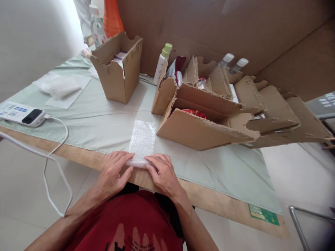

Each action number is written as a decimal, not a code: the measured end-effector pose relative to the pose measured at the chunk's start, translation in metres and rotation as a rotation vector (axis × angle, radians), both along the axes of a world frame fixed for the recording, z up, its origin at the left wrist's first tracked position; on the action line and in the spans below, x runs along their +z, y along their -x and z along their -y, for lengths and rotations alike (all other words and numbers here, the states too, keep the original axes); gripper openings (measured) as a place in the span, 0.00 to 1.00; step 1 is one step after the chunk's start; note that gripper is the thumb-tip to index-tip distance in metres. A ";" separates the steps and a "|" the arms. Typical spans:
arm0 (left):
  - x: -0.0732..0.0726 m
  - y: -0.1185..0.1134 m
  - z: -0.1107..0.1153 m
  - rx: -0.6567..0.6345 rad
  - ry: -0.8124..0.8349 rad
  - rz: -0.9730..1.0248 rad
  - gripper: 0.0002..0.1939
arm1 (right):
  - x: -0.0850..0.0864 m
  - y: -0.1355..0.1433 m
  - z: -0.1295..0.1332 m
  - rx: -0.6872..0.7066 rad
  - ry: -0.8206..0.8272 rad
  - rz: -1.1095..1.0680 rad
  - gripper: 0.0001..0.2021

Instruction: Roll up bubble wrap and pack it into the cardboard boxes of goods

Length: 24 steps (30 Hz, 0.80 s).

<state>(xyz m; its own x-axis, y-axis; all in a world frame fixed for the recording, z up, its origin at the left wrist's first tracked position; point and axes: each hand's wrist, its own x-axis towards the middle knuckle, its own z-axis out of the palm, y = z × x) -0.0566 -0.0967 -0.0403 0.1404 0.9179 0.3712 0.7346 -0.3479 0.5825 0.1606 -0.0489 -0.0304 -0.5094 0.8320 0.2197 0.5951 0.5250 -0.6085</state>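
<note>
A strip of clear bubble wrap (142,137) lies flat on the cloth-covered table, its near end rolled or folded over at the front edge. My left hand (115,170) pinches the left end of this roll between thumb and fingers. At the right end, my right hand (162,172) grips it the same way, thumb below and fingers on top. Whether anything is wrapped inside the roll cannot be made out.
Cardboard bins (209,129) stand to the right, one holding a red package (195,113). Another cardboard box (117,80) stands back left. More bubble wrap (61,87) lies at left, near a white power bank (22,113) with a cable (65,129). Bottles (161,64) stand behind.
</note>
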 end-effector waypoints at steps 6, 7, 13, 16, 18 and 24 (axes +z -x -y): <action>-0.014 -0.004 -0.028 0.154 0.030 -0.058 0.14 | -0.005 0.005 0.002 -0.065 -0.187 0.064 0.17; -0.015 -0.005 -0.031 0.164 0.005 -0.068 0.14 | -0.007 0.006 0.001 -0.041 -0.194 0.092 0.17; -0.006 -0.001 -0.009 0.024 -0.038 0.003 0.19 | -0.007 0.003 -0.003 0.013 -0.073 0.041 0.15; -0.004 0.000 0.000 0.000 0.016 0.023 0.19 | -0.002 0.001 0.000 0.014 0.016 -0.006 0.13; -0.006 0.000 -0.006 0.033 0.034 0.033 0.17 | -0.001 0.001 0.002 -0.027 -0.024 -0.007 0.14; -0.017 -0.001 -0.044 0.168 -0.007 -0.049 0.15 | -0.011 0.011 -0.004 -0.019 -0.197 0.138 0.19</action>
<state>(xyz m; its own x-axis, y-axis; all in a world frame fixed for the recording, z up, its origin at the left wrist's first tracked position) -0.0559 -0.0525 -0.0574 0.0028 0.9274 0.3740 0.8101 -0.2214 0.5429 0.1495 -0.0449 -0.0412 -0.5307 0.7898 0.3076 0.6764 0.6134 -0.4077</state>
